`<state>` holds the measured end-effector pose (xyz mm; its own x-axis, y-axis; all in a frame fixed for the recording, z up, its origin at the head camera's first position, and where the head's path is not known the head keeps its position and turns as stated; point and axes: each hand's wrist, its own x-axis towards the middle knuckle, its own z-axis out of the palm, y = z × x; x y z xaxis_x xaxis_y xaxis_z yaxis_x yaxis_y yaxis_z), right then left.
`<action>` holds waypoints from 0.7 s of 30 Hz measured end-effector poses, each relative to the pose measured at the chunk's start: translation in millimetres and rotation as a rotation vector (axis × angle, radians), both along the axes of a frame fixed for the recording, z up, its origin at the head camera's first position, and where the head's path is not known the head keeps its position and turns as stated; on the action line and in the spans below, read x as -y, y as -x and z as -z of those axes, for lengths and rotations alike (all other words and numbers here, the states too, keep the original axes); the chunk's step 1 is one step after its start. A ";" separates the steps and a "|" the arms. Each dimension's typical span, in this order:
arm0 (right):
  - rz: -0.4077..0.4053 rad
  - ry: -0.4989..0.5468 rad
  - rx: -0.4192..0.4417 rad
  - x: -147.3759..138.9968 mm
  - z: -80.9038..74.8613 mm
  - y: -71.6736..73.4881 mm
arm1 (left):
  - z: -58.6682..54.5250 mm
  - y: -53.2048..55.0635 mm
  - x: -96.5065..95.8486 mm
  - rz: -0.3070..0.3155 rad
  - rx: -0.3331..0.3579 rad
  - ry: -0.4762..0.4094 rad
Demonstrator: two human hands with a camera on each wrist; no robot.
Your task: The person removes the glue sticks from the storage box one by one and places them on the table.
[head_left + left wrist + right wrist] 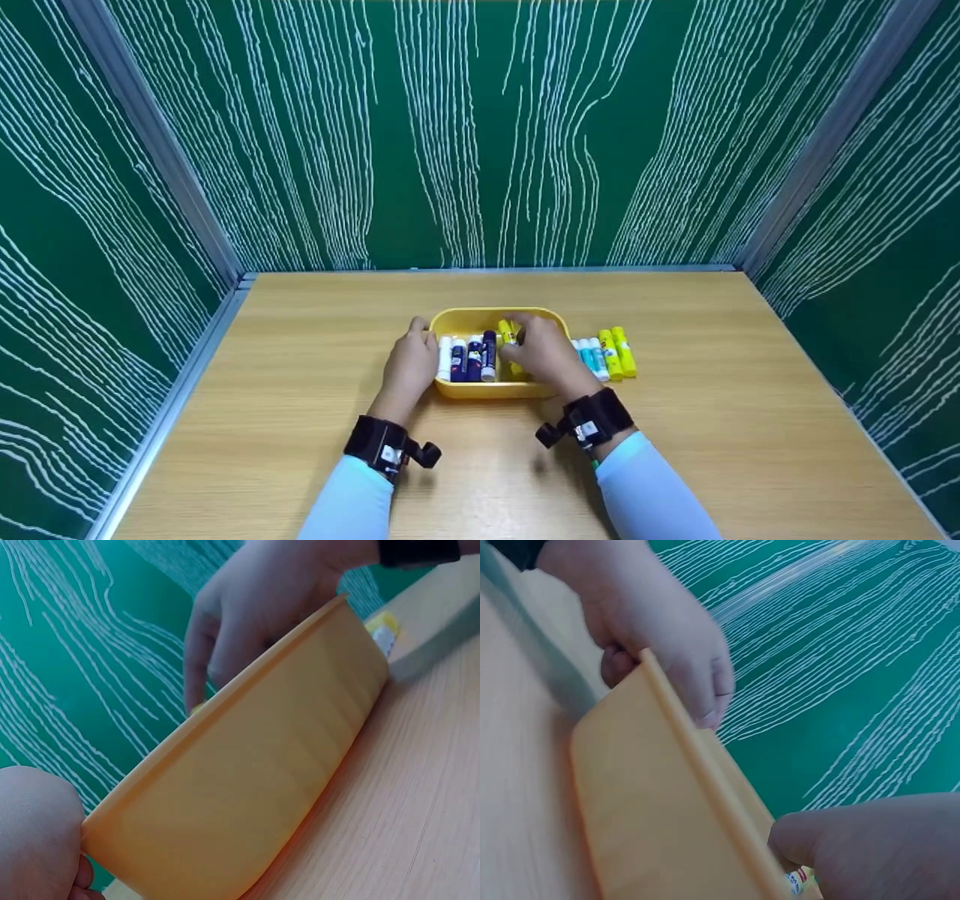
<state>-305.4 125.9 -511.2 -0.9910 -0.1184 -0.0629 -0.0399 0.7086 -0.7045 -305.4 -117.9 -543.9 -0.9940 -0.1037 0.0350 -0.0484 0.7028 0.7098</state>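
Note:
A yellow plastic bin point(495, 391) stands on the table. My left hand point(411, 366) grips its left end; in the right wrist view the fingers of that left hand point(667, 630) curl over the rim. Lined up inside are a white glue stick point(445, 358) and several dark blue glue sticks point(474, 360). My right hand point(553, 356) reaches into the right half of the bin, thumb and fingers around a yellow glue stick point(506, 331), which leans slightly. The palm side of this hand and the bin's right part are hidden behind it.
Right of the bin, teal-and-white glue sticks point(590, 358) lie in a row with two yellow glue sticks point(623, 351) at the end. The wooden table point(315, 337) is bounded by green walls point(645, 90) with white wavy lines.

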 end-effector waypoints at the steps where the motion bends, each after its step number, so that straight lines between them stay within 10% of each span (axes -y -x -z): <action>1: 0.004 0.004 -0.002 -1.7 -2.5 -0.4 | 0.1 0.2 0.0 0.000 0.002 -0.002; 21: 0.054 0.019 -0.081 -58.8 -47.5 0.1 | 0.7 1.9 -0.5 0.010 0.027 -0.032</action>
<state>-305.4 184.7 -463.7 -0.9977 -0.0648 0.0191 -0.0589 0.6975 -0.7141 -307.3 -117.5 -544.5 -0.9955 -0.0943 0.0052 -0.0606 0.6804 0.7303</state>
